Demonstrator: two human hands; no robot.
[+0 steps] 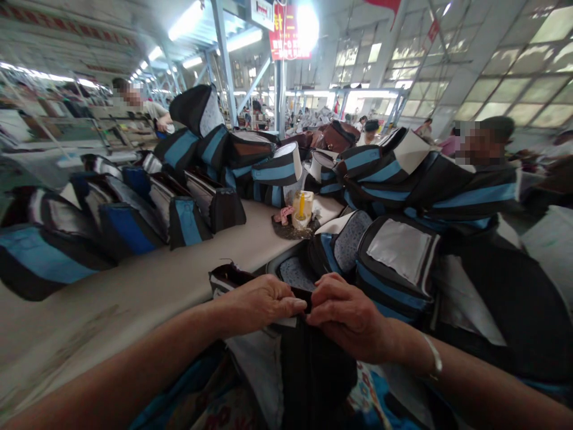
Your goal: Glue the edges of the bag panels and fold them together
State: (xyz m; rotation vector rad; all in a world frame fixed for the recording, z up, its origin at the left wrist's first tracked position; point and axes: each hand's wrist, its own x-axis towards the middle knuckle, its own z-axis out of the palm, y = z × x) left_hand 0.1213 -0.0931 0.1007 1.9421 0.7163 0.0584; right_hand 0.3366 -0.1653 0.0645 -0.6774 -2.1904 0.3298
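Across my lap lies a black fabric bag piece [320,370] with a pale lining, its upper edge raised between my hands. My left hand [264,304] pinches that edge, thumb pointing right. Close beside it, my right hand [351,313] grips the same edge with bent fingers. A bracelet [433,355] circles the right wrist. The fingertips nearly meet, and what lies exactly between them is hidden. Just past my hands sits an open bag part [295,272] with grey patterned lining. To its right is a black and blue bag [394,263] with a white panel on top.
A long pale table [179,272] runs to the left, bearing a row of bag bodies [129,230]. A glue pot [303,212] with a yellow-handled tool and pink rag stands ahead. Bags pile up at the back [273,167] and right [474,197]. Other people work beyond.
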